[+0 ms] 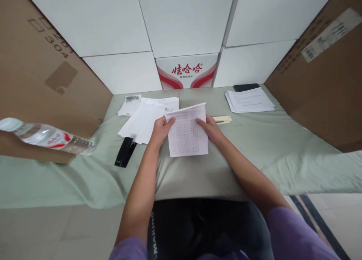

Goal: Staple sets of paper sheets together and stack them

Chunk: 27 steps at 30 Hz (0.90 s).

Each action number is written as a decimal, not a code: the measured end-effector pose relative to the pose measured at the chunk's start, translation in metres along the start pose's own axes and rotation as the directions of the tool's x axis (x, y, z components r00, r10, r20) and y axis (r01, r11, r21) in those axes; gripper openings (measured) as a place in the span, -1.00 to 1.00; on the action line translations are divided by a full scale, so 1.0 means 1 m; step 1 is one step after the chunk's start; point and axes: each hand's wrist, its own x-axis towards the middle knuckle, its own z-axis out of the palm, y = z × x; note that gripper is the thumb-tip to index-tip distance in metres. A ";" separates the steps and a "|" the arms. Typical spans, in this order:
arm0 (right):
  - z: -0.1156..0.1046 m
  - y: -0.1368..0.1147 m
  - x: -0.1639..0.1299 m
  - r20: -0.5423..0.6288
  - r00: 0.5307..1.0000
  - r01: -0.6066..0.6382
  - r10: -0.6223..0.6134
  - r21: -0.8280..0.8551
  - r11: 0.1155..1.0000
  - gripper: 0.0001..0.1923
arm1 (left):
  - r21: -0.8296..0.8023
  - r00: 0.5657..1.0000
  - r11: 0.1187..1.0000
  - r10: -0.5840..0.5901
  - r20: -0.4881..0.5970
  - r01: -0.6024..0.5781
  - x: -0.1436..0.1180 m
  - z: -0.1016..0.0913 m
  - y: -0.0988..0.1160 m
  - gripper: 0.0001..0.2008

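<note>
Both hands hold printed sheets of paper (188,137) upright and slightly tilted above the cloth. My left hand (161,130) is closed on their left edge, thumb on the front face. On the right edge my right hand (210,128) grips the same way. A thin stack edge shows along the top; how many sheets there are I cannot tell. Just beyond my right hand lies a cream stapler (223,119), partly hidden. Loose white papers (144,120) spread out to the left of my left hand, with a black stapler-like object (126,152) at their near edge.
A green cloth (254,146) covers the table. At the back right, a paper stack (250,100) rests against a dark flat object (246,87). A small packet (130,104) lies back left. A water bottle (48,136) stands far left. Cardboard (325,82) and white boxes (186,22) surround the table.
</note>
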 end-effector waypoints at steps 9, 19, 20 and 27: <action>0.002 -0.002 -0.003 0.036 0.996 0.080 -0.077 -0.103 0.991 -0.53 | 0.074 0.992 0.997 0.046 -0.121 -0.037 0.000 -0.003 0.000 -0.54; 0.005 -0.004 -0.008 0.046 0.998 0.045 -0.039 -0.126 0.991 -0.48 | 0.076 0.990 0.994 0.091 -0.108 -0.083 -0.001 0.000 0.002 -0.56; 0.005 -0.003 -0.008 0.043 0.999 0.035 -0.030 -0.118 0.992 -0.49 | 0.068 0.990 0.995 0.083 -0.114 -0.076 -0.001 0.000 0.002 -0.56; 0.003 0.008 -0.001 -0.025 1.000 -0.012 0.010 -0.075 0.997 -0.51 | 0.023 0.993 0.994 0.109 -0.039 -0.108 -0.001 0.002 0.004 -0.52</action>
